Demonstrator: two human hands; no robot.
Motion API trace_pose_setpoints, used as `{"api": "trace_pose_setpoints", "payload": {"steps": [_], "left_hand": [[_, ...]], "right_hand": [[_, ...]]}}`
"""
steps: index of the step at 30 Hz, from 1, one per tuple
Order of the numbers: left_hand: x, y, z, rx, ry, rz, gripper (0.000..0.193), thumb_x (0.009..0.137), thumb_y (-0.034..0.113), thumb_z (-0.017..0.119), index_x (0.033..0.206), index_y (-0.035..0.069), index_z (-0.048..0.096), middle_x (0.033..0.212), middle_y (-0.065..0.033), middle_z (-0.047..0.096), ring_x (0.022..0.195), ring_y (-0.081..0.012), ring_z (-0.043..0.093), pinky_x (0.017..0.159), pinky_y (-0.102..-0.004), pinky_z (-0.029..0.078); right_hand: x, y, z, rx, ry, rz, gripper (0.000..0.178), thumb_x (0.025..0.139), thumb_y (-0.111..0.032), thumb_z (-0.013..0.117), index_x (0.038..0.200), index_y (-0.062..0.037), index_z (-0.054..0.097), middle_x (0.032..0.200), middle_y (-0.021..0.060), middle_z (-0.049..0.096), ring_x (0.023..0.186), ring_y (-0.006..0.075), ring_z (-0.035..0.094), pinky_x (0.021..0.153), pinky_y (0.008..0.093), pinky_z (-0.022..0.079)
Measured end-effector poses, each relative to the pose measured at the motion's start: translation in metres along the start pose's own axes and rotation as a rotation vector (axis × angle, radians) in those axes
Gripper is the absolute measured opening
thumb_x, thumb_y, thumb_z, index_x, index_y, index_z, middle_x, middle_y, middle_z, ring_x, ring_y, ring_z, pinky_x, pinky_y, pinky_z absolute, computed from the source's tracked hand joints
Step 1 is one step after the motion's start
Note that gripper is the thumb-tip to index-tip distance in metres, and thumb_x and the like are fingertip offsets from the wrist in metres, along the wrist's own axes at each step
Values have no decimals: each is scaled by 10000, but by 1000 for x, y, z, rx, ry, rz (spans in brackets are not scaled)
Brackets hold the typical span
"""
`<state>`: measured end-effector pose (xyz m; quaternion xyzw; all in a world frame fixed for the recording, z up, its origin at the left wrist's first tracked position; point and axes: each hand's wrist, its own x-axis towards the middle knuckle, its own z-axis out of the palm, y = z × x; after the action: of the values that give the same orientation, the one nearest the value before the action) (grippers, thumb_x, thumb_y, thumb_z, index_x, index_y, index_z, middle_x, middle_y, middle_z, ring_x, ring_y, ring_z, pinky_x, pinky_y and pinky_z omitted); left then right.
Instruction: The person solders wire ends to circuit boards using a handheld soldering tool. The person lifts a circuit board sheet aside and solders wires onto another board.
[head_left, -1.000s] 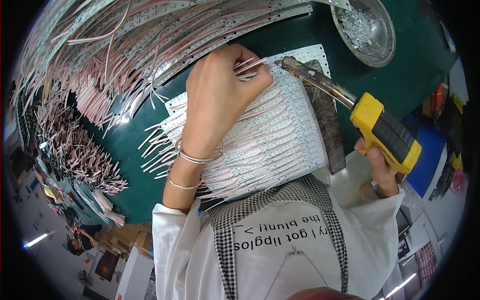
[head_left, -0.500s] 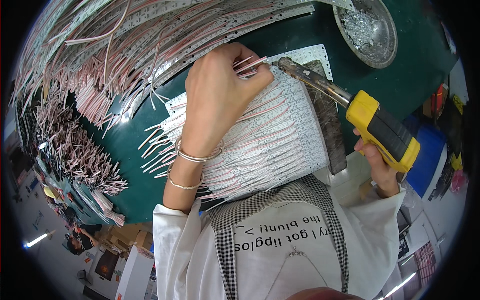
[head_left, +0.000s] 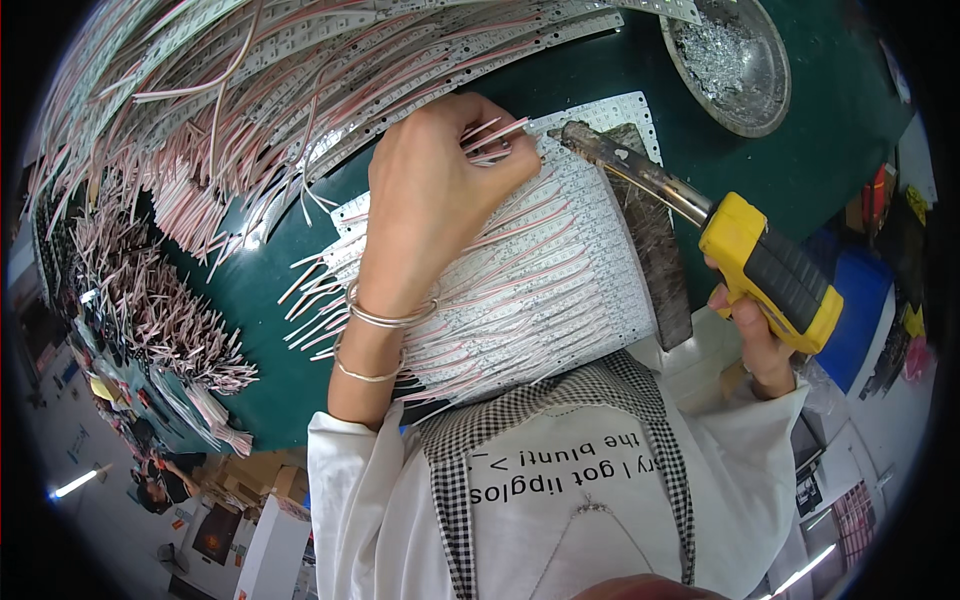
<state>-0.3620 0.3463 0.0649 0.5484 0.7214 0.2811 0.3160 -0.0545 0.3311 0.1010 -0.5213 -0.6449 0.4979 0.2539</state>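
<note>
My left hand point(head_left: 440, 180) is closed on several thin red-and-white wires point(head_left: 495, 140), whose ends stick out past the thumb and fingertips. Beneath it lies a white sheet of LED circuit strips point(head_left: 560, 270), with rows of similar wires running off its left side. My right hand point(head_left: 755, 340) grips a yellow-and-black pistol-shaped soldering iron point(head_left: 770, 265). Its dark metal tip is over the sheet's far edge, just right of the wire ends; whether it touches the sheet I cannot tell. Under the sheet's right side sits a worn dark board point(head_left: 655, 255).
Long wired LED strips point(head_left: 400, 65) are heaped at the far left of the green table point(head_left: 285, 300). Bundles of cut wires point(head_left: 165, 290) lie on the left. An oval metal dish point(head_left: 755, 100) with silvery scraps stands far right. Another person point(head_left: 165, 480) is in the background, lower left.
The soldering iron has shifted slightly to the right and nearer to me, and its tip has moved a little away from the wire ends. My left hand keeps its hold.
</note>
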Motion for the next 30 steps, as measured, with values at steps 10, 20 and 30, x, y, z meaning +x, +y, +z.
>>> {"api": "trace_pose_setpoints", "payload": {"steps": [10, 20, 30], "left_hand": [[1, 3, 1, -41, -48, -24, 210, 764, 181, 719, 816, -20, 683, 660, -27, 632, 606, -38, 531, 583, -205, 439], [2, 1, -4, -22, -57, 8, 224, 756, 189, 723, 815, -24, 685, 674, -31, 647, 608, -55, 547, 591, -211, 447], [9, 0, -11, -10, -111, -7, 235, 751, 196, 733, 813, -26, 688, 686, -39, 663, 620, -51, 561, 601, -215, 455]], "right_hand": [[-3, 2, -6, -193, 2, -38, 362, 718, -158, 819, 1030, -30, 689, 990, 122, 695, 846, 232, 689, 748, 300, 525], [2, 0, 0, -52, -40, -71, 385, 723, -126, 800, 1065, -2, 675, 980, 130, 692, 816, 216, 689, 722, 303, 536], [7, -5, 5, -55, -39, -96, 352, 707, -104, 784, 1024, 9, 682, 934, 149, 691, 766, 226, 692, 707, 287, 538]]}}
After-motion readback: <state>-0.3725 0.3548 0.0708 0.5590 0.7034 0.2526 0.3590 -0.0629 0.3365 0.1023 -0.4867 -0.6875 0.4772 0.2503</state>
